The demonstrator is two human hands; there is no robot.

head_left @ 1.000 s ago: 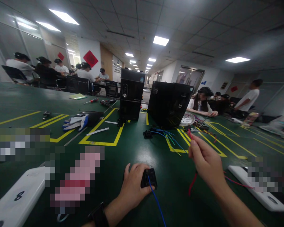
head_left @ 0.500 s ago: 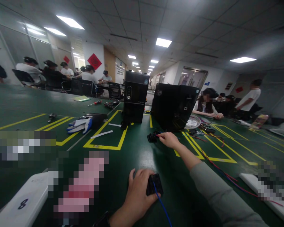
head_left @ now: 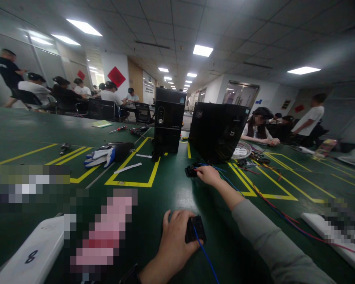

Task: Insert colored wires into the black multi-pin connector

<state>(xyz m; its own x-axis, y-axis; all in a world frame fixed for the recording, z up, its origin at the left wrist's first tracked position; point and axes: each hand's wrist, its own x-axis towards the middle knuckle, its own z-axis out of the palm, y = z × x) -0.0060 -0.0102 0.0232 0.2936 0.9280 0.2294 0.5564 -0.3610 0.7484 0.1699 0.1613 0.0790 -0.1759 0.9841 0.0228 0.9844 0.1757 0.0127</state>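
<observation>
At the lower middle, my left hand (head_left: 176, 236) is wrapped round the left side of a small black block (head_left: 195, 228) on the green table (head_left: 142, 221). A blue wire (head_left: 205, 254) runs from the block's top toward the bottom edge. Farther forward, my right hand (head_left: 207, 174) is closed in a pinch at the right side of another small black part (head_left: 191, 170). A bit of red shows at its fingertips, too small to make out clearly. Thin blue and green wires (head_left: 229, 182) trail behind that hand.
Two black computer cases (head_left: 169, 122) stand ahead. Blue-white gloves (head_left: 102, 157) and screwdrivers lie left. To the right are a white basket (head_left: 241, 152), loose wires and a white power strip (head_left: 328, 230). A person (head_left: 258, 128) sits across the table; others are behind.
More blue and green wire now shows beside my right hand, which stays at the black part. My left hand keeps its hold on the block. The view has shifted slightly.
</observation>
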